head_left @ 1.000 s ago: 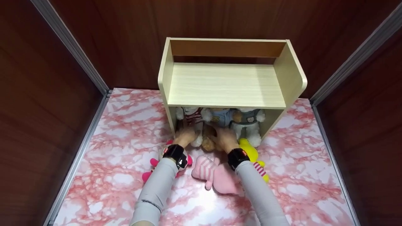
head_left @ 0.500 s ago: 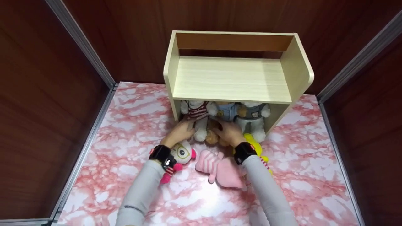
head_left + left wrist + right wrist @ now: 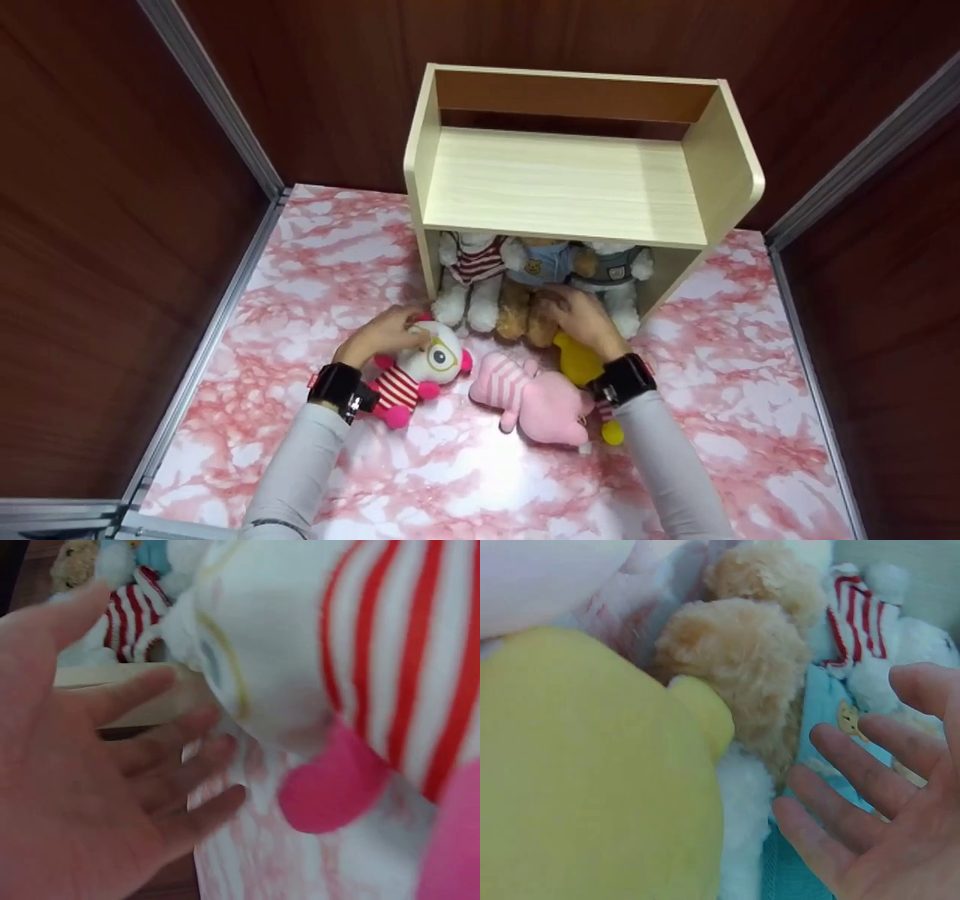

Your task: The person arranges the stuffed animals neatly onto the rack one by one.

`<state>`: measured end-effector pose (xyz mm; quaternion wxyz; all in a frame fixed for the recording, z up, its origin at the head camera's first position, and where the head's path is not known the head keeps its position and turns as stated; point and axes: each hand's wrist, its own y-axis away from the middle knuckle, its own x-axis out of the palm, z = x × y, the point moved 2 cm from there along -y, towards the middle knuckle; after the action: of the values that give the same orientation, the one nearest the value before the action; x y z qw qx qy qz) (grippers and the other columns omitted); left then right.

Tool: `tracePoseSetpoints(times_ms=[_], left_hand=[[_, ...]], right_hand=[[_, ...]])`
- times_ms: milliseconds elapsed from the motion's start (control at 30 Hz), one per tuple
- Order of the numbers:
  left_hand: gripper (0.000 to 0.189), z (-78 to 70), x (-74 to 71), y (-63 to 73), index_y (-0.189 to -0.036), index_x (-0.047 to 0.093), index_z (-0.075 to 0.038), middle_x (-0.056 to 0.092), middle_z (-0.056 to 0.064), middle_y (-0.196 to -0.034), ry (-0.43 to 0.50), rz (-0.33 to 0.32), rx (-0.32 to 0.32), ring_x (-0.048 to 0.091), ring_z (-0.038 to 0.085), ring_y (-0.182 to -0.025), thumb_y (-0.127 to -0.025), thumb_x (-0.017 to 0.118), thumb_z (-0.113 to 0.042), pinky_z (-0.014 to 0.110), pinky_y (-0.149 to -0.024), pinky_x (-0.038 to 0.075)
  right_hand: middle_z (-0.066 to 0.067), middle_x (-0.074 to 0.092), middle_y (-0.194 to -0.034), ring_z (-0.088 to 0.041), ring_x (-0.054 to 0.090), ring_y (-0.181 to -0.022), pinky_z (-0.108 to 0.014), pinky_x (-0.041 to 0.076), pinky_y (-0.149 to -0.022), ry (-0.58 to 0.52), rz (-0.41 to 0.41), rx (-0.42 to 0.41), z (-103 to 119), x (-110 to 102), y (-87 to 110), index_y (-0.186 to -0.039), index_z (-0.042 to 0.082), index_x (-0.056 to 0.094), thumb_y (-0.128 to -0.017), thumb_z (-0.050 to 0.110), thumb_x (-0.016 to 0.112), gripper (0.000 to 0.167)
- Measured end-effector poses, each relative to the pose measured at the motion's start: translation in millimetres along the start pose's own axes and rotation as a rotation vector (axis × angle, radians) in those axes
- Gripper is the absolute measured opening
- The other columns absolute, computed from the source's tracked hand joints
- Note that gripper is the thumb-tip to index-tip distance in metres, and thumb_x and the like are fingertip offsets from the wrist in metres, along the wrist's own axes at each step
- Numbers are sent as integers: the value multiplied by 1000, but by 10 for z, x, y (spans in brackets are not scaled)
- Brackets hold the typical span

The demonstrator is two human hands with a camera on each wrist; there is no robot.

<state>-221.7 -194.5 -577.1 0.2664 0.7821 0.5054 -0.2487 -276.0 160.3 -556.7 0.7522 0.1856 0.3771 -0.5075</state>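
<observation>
Left hand [image 3: 386,334] shifted to pink-eared doll [image 3: 424,366] before shelf [image 3: 562,180]; right hand [image 3: 589,319] at shelf front; all fingers spread; doll likely soft, light; hold torso

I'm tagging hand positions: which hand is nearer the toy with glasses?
The left. The left hand is at the head of the toy with glasses; the right hand is off to its right, by the legs of the brown bear.

Brown bear [image 3: 544,271], blue-topped, sits under the shelf [image 3: 562,180], legs forward; white-headed doll [image 3: 411,375], pink-limbed, red-striped, lies before it, one ringed eye showing; yellow doll [image 3: 579,361] lies partly hidden.
</observation>
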Motion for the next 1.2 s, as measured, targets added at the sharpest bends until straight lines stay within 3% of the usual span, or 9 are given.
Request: tracePoseSetpoints(times_ms=[100,233,400,533,700,833,1000,1200], left_hand=[[69,77,105,31,-140,60,-3,64,17,-124,-8,67,-76,57,33,-115,-83,84,-33,48,-102,48],[96,203,247,30,-155,44,-11,53,24,-136,-27,51,-183,52,36,-123,-77,90,-43,51,-107,44],[96,253,317,-2,-154,44,-10,55,24,-139,3,-6,-194,53,39,-128,-76,92,-39,52,-110,41],[98,181,350,52,-155,42,-11,55,19,-142,126,-42,-206,52,36,-128,-76,93,-35,50,-111,39],[99,-79,382,48,-154,41,-13,62,11,-126,271,-103,-139,60,28,-110,-73,95,-32,44,-97,49],[91,-333,360,-17,-145,47,-16,65,9,-114,246,-227,-27,63,25,-96,-71,96,-33,41,-83,54],[86,-580,428,-78,-140,48,-18,65,14,-124,186,-383,56,64,28,-102,-71,96,-39,43,-86,54],[90,-797,564,-198,-141,47,-14,61,15,-130,152,-476,121,59,32,-115,-71,95,-43,47,-96,47]], right_hand=[[-17,70,-129,-38,65,-118,-51,49,-104,-7,-22,-9,-18,-61,56,-130,5,72,-101,16,64,31],[-15,70,-129,-38,66,-117,-52,50,-104,-17,-31,29,-53,-110,101,-133,7,70,-102,17,63,34],[-17,71,-126,-37,69,-104,-53,54,-95,0,-42,85,-118,-140,136,-137,8,67,-101,18,62,38],[-18,72,-123,-34,68,-93,-51,55,-89,9,-50,102,-121,-157,168,-137,8,68,-101,18,62,38],[-18,73,-123,-35,71,-104,-52,54,-94,-5,-89,103,-67,-185,229,-134,7,70,-101,21,64,36],[-15,72,-126,-34,71,-111,-49,55,-97,-71,-106,74,46,-171,248,-133,7,70,-104,28,64,36],[-13,71,-129,-33,69,-114,-48,55,-98,-173,-78,30,223,-100,283,-133,5,70,-107,37,58,43],[-15,68,-133,-30,67,-117,-46,54,-99,-289,-28,17,402,-26,291,-139,6,65,-108,38,55,45]])
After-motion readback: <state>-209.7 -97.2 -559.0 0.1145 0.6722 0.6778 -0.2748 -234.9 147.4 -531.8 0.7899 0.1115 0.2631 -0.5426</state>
